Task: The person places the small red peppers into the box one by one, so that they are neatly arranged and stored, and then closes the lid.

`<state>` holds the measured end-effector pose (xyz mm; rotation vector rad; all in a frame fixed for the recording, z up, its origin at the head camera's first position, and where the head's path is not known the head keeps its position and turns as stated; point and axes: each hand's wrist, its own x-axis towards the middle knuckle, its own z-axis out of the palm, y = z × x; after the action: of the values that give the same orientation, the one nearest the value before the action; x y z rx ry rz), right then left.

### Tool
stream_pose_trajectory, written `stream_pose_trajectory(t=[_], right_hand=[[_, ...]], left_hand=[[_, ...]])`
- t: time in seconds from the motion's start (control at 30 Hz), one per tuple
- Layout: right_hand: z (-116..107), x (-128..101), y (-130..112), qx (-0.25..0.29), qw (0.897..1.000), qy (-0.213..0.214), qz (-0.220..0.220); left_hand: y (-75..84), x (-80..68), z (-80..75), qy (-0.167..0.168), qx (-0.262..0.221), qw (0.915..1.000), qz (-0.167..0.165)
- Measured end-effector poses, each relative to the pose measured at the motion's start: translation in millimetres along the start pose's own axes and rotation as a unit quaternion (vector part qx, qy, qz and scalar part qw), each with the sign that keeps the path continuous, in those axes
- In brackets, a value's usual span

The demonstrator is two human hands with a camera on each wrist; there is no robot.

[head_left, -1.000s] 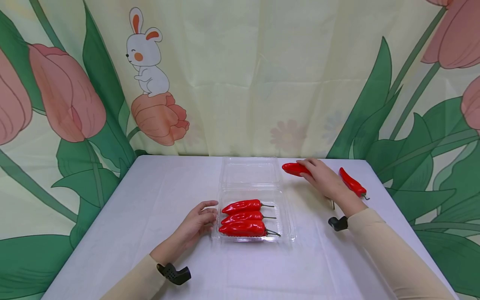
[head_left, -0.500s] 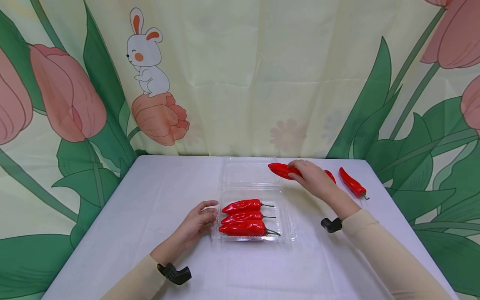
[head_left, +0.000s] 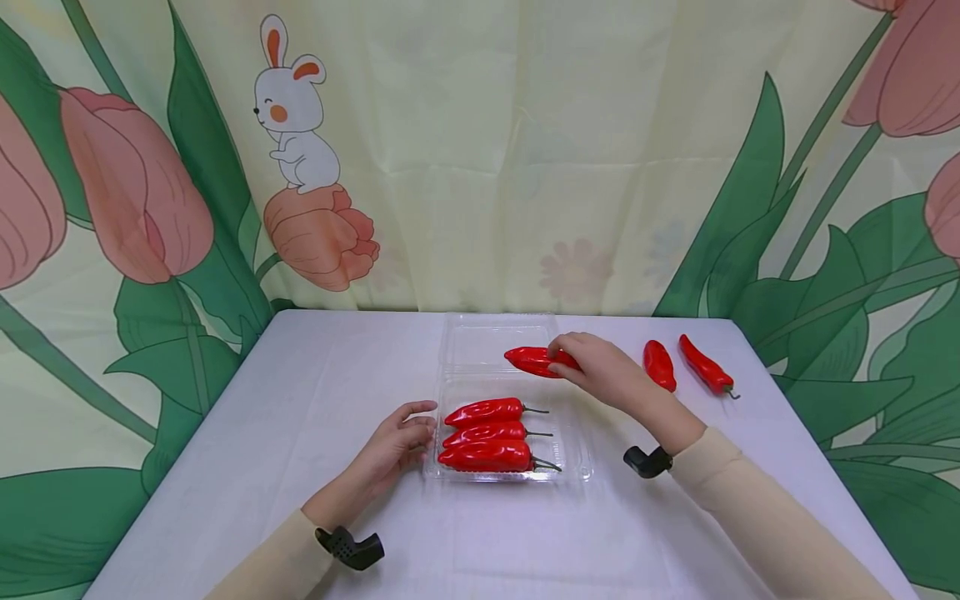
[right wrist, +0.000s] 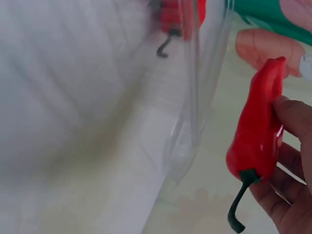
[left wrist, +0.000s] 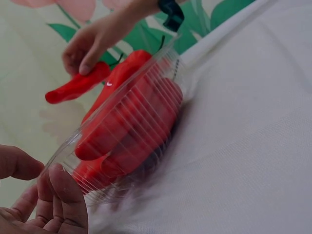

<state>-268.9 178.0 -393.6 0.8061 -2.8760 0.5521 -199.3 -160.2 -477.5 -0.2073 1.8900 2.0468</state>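
My right hand (head_left: 600, 367) pinches a red chili pepper (head_left: 532, 361) by its stem half, over the hinge side of the clear plastic clamshell container (head_left: 577, 450). In the right wrist view this pepper (right wrist: 256, 122) shows a dark green curved stem, with thumb and fingers around its body. My left hand (head_left: 397, 442) is at the container's left rim; in the left wrist view its fingertips (left wrist: 66, 183) hold the rim from both sides. Inside the container, three red peppers (head_left: 487, 457) lie side by side, stems to the right. The open lid (head_left: 480, 342) lies flat behind.
Two more red peppers lie at the table's back right: one short-looking pepper (head_left: 658, 365) near the right forearm and a slim pepper (head_left: 707, 367) farther right. A white cloth covers the table (head_left: 337, 358). A tulip-print curtain (head_left: 465, 167) hangs right behind the back edge.
My right hand has carried its pepper leftward and nearer from the back right toward the container, uncovering another pepper on the table. My left hand has stayed at the rim.
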Motion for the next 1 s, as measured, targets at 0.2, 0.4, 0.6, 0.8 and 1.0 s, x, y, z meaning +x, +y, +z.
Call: stream_pose_trajectory(t=[0.2, 0.4, 0.6, 0.8, 1.0], right_hand=[[4, -2, -18, 0.014, 1.000, -0.012, -0.006], [11, -2, -34, 0.023, 0.998, -0.051, -0.023], [19, -3, -47, 0.023, 0.997, -0.069, -0.041], [25, -2, -59, 0.010, 0.995, -0.085, -0.054], [31, -2, -67, 0.010, 0.994, -0.094, -0.062]], left_hand=[[-0.1, -0.4, 0.8, 0.001, 0.000, 1.0000, 0.002], [-0.1, 0.2, 0.9, -0.002, -0.002, 1.0000, 0.004], [0.1, 0.0, 1.1, -0.006, -0.003, 1.0000, 0.002], [0.2, 0.0, 0.1, -0.008, -0.001, 1.0000, 0.002], [0.0, -0.6, -0.4, -0.010, -0.003, 0.9999, 0.001]])
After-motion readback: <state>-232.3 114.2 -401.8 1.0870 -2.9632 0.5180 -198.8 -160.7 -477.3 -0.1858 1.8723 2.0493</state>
